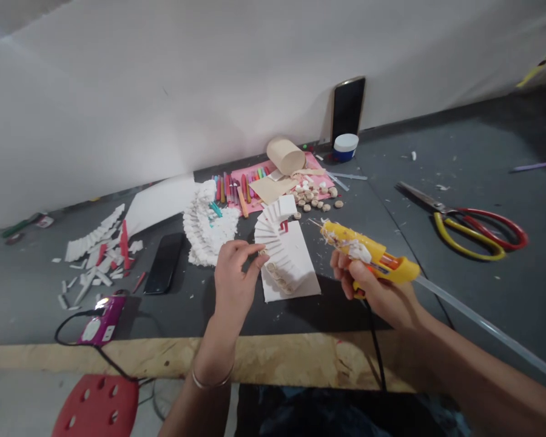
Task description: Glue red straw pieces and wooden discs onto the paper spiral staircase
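Observation:
My right hand is wrapped around a yellow hot glue gun, its nozzle pointing left and clotted with whitish glue strands. A long clear glue stick runs out of its back. My left hand is closed in a pinch on a small beige round piece, over a little fan-shaped stair of white steps. The stair stands on a white board. Several similar beige pieces sit in a row along its near end. A small red shape is beside the steps.
Loose beige pieces, coloured sticks and a tan roll lie behind the board. To the left are a crumbly white model, a phone, white and red scraps and a purple box. Scissors lie right.

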A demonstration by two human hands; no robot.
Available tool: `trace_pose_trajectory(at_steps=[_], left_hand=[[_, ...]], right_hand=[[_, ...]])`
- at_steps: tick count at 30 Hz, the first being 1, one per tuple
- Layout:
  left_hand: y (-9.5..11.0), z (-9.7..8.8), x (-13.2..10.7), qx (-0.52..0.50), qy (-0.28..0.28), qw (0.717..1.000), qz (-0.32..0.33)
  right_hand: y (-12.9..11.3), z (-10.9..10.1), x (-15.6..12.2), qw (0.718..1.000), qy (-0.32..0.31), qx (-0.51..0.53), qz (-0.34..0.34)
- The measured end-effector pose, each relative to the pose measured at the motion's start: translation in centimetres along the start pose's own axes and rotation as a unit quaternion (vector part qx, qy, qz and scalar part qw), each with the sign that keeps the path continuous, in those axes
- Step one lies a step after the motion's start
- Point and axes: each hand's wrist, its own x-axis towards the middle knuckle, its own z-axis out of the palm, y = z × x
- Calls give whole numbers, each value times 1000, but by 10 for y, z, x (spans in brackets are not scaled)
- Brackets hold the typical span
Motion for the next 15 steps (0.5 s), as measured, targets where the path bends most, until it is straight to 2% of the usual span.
trace_pose_trajectory(at_steps=[6, 11, 15], left_hand=[[-22, 4, -7, -35, -18, 998, -57], [-27, 10, -9, -70, -50, 994, -67], [-29, 12, -9, -60, -65, 994, -65]], right_hand=[[0, 1, 1, 1000, 13, -5, 19], [-2, 1, 2, 999, 11, -15, 26], [-3, 0, 2, 999, 13, -27, 29]])
